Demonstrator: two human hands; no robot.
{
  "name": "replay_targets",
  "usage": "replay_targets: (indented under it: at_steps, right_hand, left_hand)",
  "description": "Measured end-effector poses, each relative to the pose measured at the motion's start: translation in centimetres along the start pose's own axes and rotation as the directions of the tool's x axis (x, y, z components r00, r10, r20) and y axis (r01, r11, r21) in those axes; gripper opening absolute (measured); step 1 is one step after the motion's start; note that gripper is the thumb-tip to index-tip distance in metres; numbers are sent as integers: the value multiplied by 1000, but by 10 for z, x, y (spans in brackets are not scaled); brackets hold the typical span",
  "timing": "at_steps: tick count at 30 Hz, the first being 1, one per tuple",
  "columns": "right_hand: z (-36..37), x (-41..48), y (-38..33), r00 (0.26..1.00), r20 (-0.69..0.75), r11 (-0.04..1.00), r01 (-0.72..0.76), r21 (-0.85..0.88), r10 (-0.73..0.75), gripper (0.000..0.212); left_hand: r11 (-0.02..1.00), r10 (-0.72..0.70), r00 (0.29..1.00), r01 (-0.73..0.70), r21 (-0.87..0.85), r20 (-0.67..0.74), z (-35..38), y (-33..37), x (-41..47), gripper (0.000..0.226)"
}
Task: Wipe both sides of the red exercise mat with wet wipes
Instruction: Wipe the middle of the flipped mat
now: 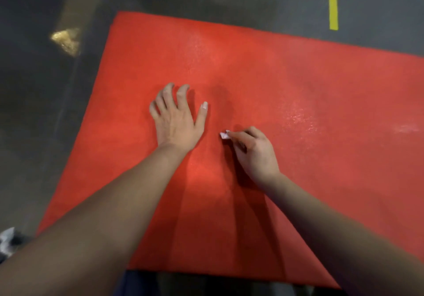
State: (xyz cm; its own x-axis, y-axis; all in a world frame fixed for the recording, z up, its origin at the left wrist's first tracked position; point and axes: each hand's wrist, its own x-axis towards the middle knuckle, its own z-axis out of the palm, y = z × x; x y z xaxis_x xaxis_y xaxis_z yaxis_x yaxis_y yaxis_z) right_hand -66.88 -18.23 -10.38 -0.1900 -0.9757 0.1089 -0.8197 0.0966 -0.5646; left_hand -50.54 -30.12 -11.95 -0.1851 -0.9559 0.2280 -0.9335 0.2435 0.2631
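Observation:
The red exercise mat (286,84) lies flat on the dark floor and fills most of the view, running off the right edge. My left hand (177,118) rests on it near the middle, fingers spread and slightly curled, holding nothing. To its right, my right hand (254,151) presses down on the mat, fingers closed around a small white wet wipe (224,135) whose corner sticks out at the fingertips. Shiny damp patches show on the mat to the right of that hand.
Dark grey floor (46,112) surrounds the mat. Yellow tape lines (333,4) mark the floor at the upper right. A gold-coloured patch (66,40) shines at the left, and a white crumpled item (6,240) lies at the lower left edge.

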Motion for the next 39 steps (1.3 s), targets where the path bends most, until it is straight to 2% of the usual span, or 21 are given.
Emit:
replay_targets:
  at_steps: [3, 5, 7, 9, 12, 15, 17, 19, 22, 25, 27, 29, 32, 35, 39]
  right_hand:
    - [-1, 26, 16, 996, -13, 996, 87, -22, -87, 15]
    - [0, 55, 26, 992, -109, 998, 58, -28, -60, 16]
    - [3, 75, 28, 987, -160, 1000, 1, -3, -1, 16]
    - [5, 75, 27, 987, -160, 1000, -13, 15, 15, 13]
    - [4, 72, 33, 990, -134, 999, 40, 36, -34, 9]
    - [5, 113, 48, 990, -111, 996, 88, 9, -86, 10]
    - [7, 157, 56, 984, -173, 999, 37, 1, -37, 11]
    - [5, 197, 63, 971, -223, 997, -81, 15, 82, 10]
    - [5, 221, 61, 961, -180, 977, -202, 69, 212, 11]
    - [7, 223, 54, 988, -73, 991, -133, 23, 135, 9]
    - [6, 243, 64, 994, -90, 996, -72, -43, 68, 9]
    - [5, 274, 78, 986, -150, 991, -94, -99, 78, 17]
    - [1, 304, 89, 976, -155, 976, -171, -134, 150, 25]
    - [-6, 293, 92, 963, -164, 968, -231, -103, 212, 22]
    - [-9, 226, 87, 987, -138, 996, -88, -23, 84, 14]
  left_hand:
    - [1000, 15, 999, -15, 11, 48, 14, 4, 12, 63]
    - [1000, 15, 997, -17, 14, 70, 20, 13, 27, 63]
    - [999, -49, 997, 50, -11, 54, 24, 25, 46, 64]
    - [997, -69, 996, 70, -18, 60, 30, 34, 59, 64]
    - [996, 32, 985, -45, 74, 172, 45, 32, 62, 66]
    - [992, 7, 983, -30, 125, 184, 55, 30, 67, 69]
    - [991, 14, 983, -39, 130, 185, 54, 31, 68, 70]
    - [992, 25, 983, -47, 119, 183, 53, 31, 69, 71]
    - [994, 25, 985, -42, 100, 169, 52, 29, 68, 71]
    - [995, 28, 986, -43, 85, 163, 52, 30, 69, 71]
    - [996, 31, 987, -44, 81, 157, 52, 29, 70, 71]
    - [996, 34, 986, -47, 75, 166, 52, 29, 70, 70]
    - [997, 32, 986, -43, 63, 165, 50, 29, 69, 69]
    - [998, 25, 986, -36, 59, 167, 50, 28, 69, 70]
    - [997, 28, 988, -39, 69, 154, 52, 28, 69, 70]
